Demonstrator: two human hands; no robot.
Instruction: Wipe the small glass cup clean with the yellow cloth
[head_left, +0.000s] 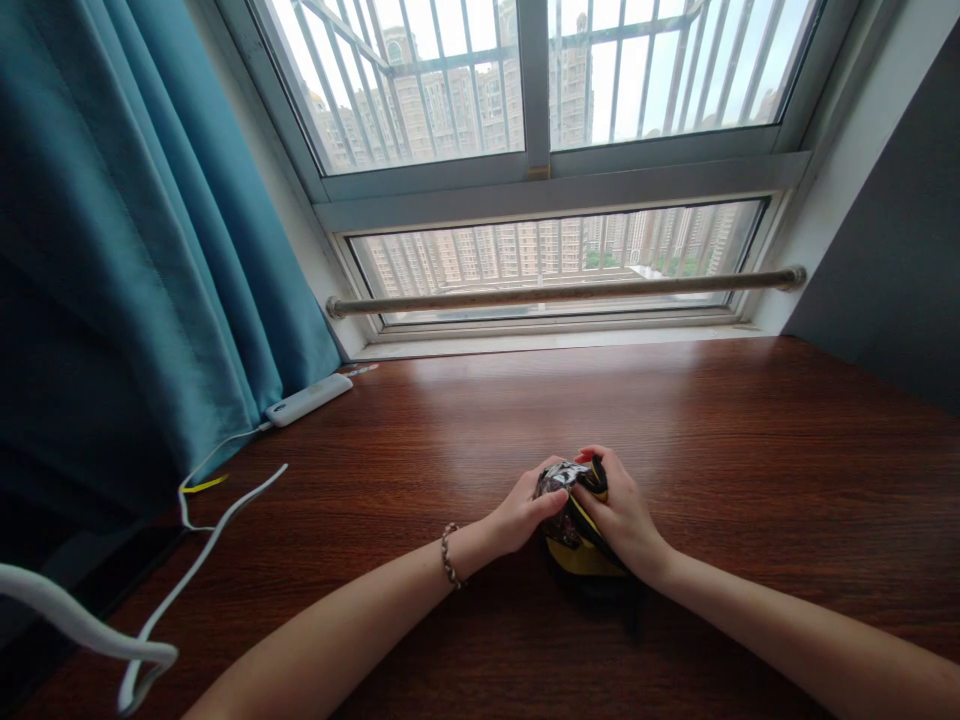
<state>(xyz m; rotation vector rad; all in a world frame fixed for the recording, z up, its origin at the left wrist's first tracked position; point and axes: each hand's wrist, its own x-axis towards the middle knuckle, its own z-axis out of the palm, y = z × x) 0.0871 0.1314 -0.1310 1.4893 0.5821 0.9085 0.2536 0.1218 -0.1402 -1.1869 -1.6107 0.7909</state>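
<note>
I see one small crumpled packet (574, 525) resting on the dark wooden table (750, 450), a little right of the middle and on the near side. Its upper part is shiny silver foil, wrinkled and bunched. Lower down it is yellow with black edging, and a black strip shows at the top right. It stands roughly upright, leaning slightly towards me. My left hand (517, 515) grips its left side and my right hand (622, 515) wraps its right, both touching it.
</note>
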